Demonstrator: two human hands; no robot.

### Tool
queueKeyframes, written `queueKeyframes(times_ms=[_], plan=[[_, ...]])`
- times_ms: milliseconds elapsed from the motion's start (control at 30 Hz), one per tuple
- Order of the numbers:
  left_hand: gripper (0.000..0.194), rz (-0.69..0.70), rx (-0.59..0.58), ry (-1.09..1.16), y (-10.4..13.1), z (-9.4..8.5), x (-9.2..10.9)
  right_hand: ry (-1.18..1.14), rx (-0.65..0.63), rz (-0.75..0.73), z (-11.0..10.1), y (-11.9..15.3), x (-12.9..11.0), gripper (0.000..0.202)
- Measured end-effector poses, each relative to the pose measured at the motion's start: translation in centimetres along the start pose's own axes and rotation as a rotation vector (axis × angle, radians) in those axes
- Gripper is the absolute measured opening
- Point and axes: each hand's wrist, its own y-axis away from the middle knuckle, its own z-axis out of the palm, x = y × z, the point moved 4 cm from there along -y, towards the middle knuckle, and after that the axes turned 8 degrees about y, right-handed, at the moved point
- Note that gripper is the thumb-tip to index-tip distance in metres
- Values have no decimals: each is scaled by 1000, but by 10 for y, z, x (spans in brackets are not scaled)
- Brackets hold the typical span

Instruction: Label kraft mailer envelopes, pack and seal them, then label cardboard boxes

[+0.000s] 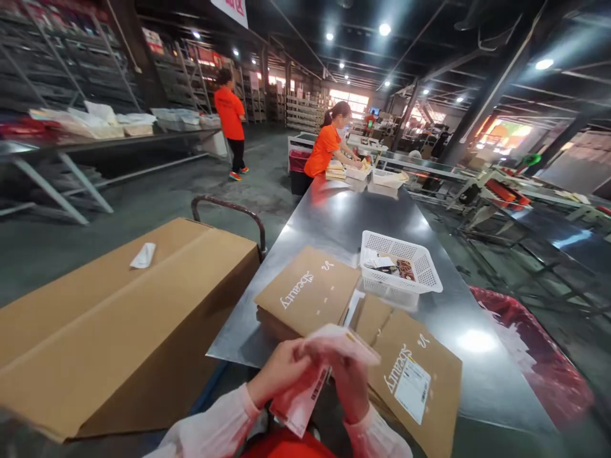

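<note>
Close in front of me, my left hand [281, 370] and my right hand [351, 385] are both closed on a sheet of shipping labels [300, 402]. Barcodes show on its lower part, while the upper part folds over my fingers and is blurred. Beyond my hands lies a stack of flat brown cardboard mailers [305, 286] printed "beauty". To the right sits a second stack of mailers [429, 362], its top one bearing a white address label [413, 389]. A white perforated basket [429, 270] behind them holds papers and small packets.
The long metal table [329, 216] runs away from me. A large carton [157, 305] stands at left beside a cart handle [229, 202]. A red bag-lined bin [539, 356] is at right. One co-worker [324, 149] handles baskets at the far end; another person [230, 114] stands in the aisle.
</note>
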Motion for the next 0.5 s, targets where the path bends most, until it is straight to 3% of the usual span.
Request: queueKeyframes(times_ms=[100,167,300,500], plan=[[55,53,36,51,0,-17,11,-26,-109,38,24,-5,-7,44],[50,34,92,124,-1,-28,13,-41,-214,47,27,-11,-10,49],[49,-10,180,157,-3,-33,-1,54,-161,15,18,-34,-15,46],[58,-24,412,193,-11,-37,-23,201,-213,-8,25,-55,-7,33]])
